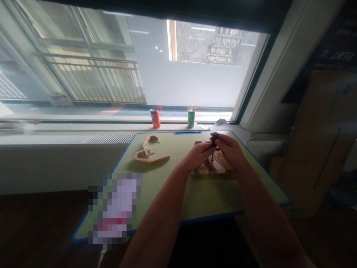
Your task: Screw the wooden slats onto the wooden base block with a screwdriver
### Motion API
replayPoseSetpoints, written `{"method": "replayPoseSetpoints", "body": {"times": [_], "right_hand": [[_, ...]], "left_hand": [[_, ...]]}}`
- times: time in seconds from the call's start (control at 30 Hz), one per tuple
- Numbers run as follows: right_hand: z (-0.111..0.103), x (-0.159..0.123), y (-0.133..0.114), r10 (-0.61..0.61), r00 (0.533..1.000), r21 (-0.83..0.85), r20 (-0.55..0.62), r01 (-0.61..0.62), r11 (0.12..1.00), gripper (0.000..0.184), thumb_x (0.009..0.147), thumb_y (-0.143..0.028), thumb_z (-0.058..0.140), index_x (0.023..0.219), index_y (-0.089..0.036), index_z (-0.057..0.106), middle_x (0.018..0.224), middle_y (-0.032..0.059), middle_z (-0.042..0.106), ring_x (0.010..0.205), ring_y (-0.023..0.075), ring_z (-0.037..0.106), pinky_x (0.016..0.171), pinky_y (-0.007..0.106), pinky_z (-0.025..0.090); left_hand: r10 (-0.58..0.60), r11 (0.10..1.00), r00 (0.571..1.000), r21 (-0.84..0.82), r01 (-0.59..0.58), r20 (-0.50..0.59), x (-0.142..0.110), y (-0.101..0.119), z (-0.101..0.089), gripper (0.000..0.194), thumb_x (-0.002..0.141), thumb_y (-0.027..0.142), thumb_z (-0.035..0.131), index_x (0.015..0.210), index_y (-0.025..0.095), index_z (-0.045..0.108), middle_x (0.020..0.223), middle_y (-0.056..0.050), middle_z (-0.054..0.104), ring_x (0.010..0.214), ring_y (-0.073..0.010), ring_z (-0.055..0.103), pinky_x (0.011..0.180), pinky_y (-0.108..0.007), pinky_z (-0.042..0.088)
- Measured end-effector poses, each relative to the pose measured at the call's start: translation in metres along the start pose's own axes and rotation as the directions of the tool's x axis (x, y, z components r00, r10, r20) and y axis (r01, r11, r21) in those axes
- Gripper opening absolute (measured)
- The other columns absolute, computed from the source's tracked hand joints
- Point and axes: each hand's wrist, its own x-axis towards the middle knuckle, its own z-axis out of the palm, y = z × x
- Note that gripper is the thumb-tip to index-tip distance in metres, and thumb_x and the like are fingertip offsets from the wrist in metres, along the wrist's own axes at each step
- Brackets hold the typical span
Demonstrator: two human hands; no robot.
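Observation:
My right hand [229,150] is closed around a small black-handled screwdriver [214,140], held upright with its tip down on a wooden model assembly [212,166] lying on the green mat [173,186]. My left hand [198,155] is curled beside it, fingertips pinched near the tool's shaft and resting against the wooden parts. What the left fingers grip is too small to make out. A second group of curved wooden pieces [149,153] lies apart on the mat to the left.
The blue-edged mat sits below a large window. An orange can [155,118] and a green can [191,118] stand on the sill behind it. A blurred-out patch [115,208] covers the mat's near left corner. Brown cardboard [320,141] stands at right.

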Motion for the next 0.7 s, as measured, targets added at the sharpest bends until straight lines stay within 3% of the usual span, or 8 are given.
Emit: {"method": "replayPoseSetpoints", "body": {"times": [0.17, 0.3, 0.43, 0.6, 0.7], "right_hand": [[0.0, 0.005, 0.011, -0.03, 0.996, -0.131, -0.078, 0.02, 0.991, 0.026, 0.061, -0.031, 0.074, 0.085, -0.021, 0.067, 0.079, -0.0004, 0.064, 0.07, 0.0142, 0.055, 0.067, 0.031, 0.045], [-0.002, 0.003, 0.009, -0.017, 0.997, -0.124, -0.072, 0.008, 0.992, 0.03, 0.066, -0.035, 0.07, 0.094, -0.023, 0.066, 0.088, 0.0018, 0.065, 0.078, 0.0174, 0.057, 0.067, 0.032, 0.047], [-0.002, 0.001, 0.002, 0.006, 1.0, -0.053, -0.017, -0.007, 0.999, 0.029, 0.072, -0.037, 0.064, 0.099, -0.026, 0.065, 0.097, 0.0026, 0.065, 0.082, 0.0182, 0.059, 0.068, 0.034, 0.047], [-0.002, 0.005, 0.005, 0.024, 1.0, -0.051, -0.001, -0.024, 0.998, 0.027, 0.066, -0.033, 0.07, 0.088, -0.023, 0.059, 0.081, -0.0008, 0.061, 0.075, 0.0157, 0.057, 0.07, 0.033, 0.046], [-0.003, 0.006, 0.007, 0.021, 1.0, -0.066, -0.006, -0.021, 0.998, 0.027, 0.063, -0.031, 0.072, 0.083, -0.023, 0.056, 0.074, -0.003, 0.056, 0.069, 0.0135, 0.053, 0.065, 0.029, 0.045]], "left_hand": [[-0.083, 0.996, 0.987, 0.006, 0.085, -0.134, -0.001, -0.006, -0.001, 0.037, 0.07, 0.042, 0.065, 0.088, 0.01, 0.067, 0.071, -0.003, 0.061, 0.063, -0.0117, 0.052, 0.058, -0.023, 0.042], [-0.008, 0.999, 0.998, 0.035, 0.01, -0.057, -0.001, -0.005, -0.002, 0.033, 0.078, 0.041, 0.056, 0.089, 0.012, 0.069, 0.075, -0.004, 0.064, 0.068, -0.0126, 0.055, 0.063, -0.024, 0.043], [-0.009, 1.0, 1.0, -0.019, 0.009, 0.009, 0.0, -0.002, -0.002, 0.035, 0.081, 0.041, 0.051, 0.092, 0.012, 0.068, 0.082, -0.007, 0.066, 0.074, -0.0145, 0.058, 0.067, -0.025, 0.045], [-0.063, 0.997, 0.986, 0.034, 0.069, -0.155, -0.002, 0.0, 0.0, 0.037, 0.072, 0.041, 0.062, 0.095, 0.013, 0.066, 0.079, -0.005, 0.065, 0.069, -0.0141, 0.057, 0.063, -0.025, 0.045], [-0.022, 0.989, 0.992, 0.139, 0.04, -0.124, -0.001, 0.003, 0.0, 0.028, 0.074, 0.036, 0.06, 0.091, 0.015, 0.067, 0.075, -0.003, 0.064, 0.068, -0.0132, 0.056, 0.064, -0.024, 0.044]]}}
